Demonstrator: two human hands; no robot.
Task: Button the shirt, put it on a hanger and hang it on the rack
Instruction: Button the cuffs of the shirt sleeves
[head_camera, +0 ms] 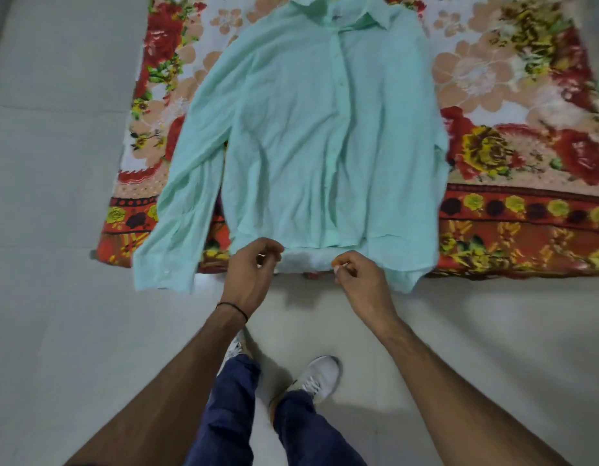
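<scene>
A mint green long-sleeved shirt (311, 136) lies flat, front up, on a floral blanket (513, 156), with its collar at the far end and the button placket running down the middle. The lower hem lies at the blanket's near edge, where a paler strip of the hem shows. My left hand (254, 267) has its fingers curled and pinches the hem at the left end of that strip. My right hand (355, 274) pinches the hem at the strip's right end. No hanger or rack is in view.
The red, orange and yellow blanket lies on a pale tiled floor (56, 196). The shirt's left sleeve (177, 230) hangs over the blanket's near edge onto the floor. My legs in blue jeans and white shoes (320, 375) stand just below the hands.
</scene>
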